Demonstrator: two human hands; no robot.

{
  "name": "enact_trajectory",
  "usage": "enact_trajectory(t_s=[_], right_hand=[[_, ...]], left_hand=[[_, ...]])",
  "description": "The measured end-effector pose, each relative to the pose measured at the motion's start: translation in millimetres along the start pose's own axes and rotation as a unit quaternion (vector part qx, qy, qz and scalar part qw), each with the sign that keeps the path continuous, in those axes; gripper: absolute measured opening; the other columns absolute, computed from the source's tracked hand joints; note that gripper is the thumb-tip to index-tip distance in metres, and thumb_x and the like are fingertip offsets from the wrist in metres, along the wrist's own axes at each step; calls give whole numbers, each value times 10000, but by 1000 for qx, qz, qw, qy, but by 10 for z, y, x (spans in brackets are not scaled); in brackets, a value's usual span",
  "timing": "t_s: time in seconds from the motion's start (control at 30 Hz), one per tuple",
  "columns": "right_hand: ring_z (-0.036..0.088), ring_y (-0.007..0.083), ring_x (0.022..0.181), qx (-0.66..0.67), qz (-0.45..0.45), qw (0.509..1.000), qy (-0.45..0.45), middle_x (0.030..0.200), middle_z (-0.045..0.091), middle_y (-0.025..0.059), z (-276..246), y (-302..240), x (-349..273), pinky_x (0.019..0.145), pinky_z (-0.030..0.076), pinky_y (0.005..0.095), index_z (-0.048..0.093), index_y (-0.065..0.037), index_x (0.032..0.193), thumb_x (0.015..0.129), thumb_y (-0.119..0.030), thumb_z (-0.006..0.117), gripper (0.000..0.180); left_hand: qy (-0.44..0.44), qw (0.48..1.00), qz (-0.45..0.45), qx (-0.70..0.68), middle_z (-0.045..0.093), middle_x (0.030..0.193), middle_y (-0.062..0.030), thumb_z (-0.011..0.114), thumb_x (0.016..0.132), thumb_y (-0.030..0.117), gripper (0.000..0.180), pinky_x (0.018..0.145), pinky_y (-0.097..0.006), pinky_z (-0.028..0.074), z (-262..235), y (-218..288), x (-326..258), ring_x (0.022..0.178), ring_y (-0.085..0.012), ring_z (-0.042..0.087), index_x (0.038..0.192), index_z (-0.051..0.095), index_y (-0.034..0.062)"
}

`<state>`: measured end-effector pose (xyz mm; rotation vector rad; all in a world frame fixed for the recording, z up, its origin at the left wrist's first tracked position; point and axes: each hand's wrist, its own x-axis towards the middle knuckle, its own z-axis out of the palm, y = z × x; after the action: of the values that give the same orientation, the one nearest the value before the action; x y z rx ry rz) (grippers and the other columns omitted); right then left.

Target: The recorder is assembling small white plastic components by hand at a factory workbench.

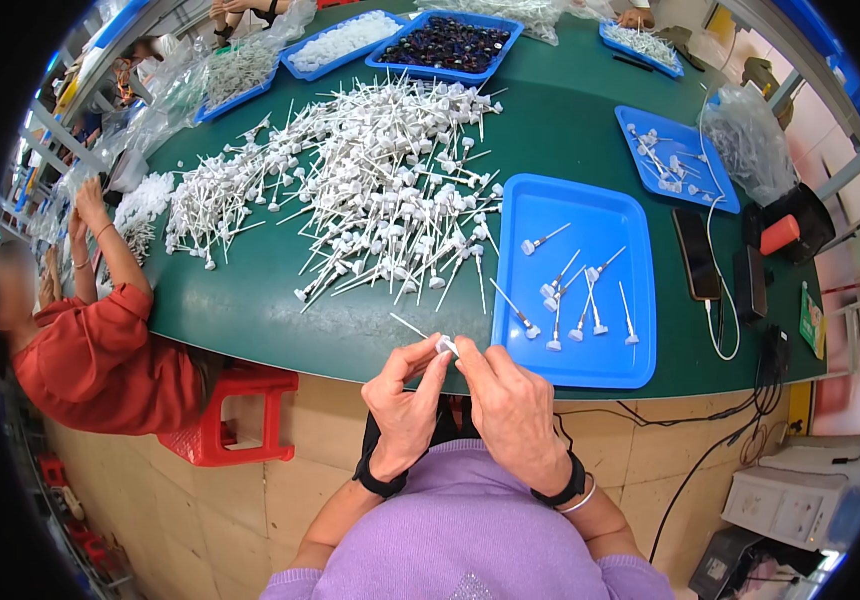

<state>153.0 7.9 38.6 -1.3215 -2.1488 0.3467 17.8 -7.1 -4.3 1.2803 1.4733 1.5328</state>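
Observation:
At the table's front edge, my left hand (pixel 407 395) and my right hand (pixel 510 405) meet with fingertips pinched. Between them is a white-capped stick (pixel 446 345), its thin white stem pointing up and to the left. Fingers cover part of its head. Just to the right of my hands lies a blue tray (pixel 590 368) with several similar capped sticks (pixel 555 295) scattered in it, some showing a greyish band below the head. Beyond my hands spreads a large heap of white-capped sticks (pixel 380 180).
Farther back stand a blue tray of dark pieces (pixel 450 45) and one of white pieces (pixel 342 45). At right are a smaller blue tray (pixel 707 190), a phone (pixel 695 255) on a white cable and a black box (pixel 749 283). A person in red (pixel 110 355) sits at left.

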Motion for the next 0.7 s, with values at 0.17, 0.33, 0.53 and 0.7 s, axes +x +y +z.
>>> enact_trajectory(t_s=[0.17,0.33,0.53,0.7], right_hand=[[659,267,682,3,-5,1000,-10,825,565,94,-6,11,-5,552,527,371,599,-48,1210,851,1,620,363],[645,303,649,41,1,999,-12,815,575,103,-19,45,4,543,519,390,604,-63,1184,885,-21,624,302],[602,366,618,106,24,994,4,754,573,143,6,66,4,523,451,436,632,-58,1158,909,-41,662,252],[598,366,615,113,25,993,4,752,569,144,-15,60,7,525,449,438,631,-58,1165,913,-44,658,254]], left_hand=[[3,995,-47,-84,731,1022,-113,691,907,-44,216,849,-252,563,-1,-10,3,941,-136,703,1121,669,-58],[-8,988,-75,-133,727,1044,-114,679,915,-48,220,866,-245,549,-17,0,15,968,-135,695,1134,660,-57],[-18,979,-106,-175,724,1048,-117,667,922,-53,221,853,-229,541,-28,4,25,966,-124,689,1142,649,-60],[-23,975,-117,-189,725,1062,-120,669,925,-49,215,865,-221,526,-29,-2,20,986,-125,685,1139,652,-57]])
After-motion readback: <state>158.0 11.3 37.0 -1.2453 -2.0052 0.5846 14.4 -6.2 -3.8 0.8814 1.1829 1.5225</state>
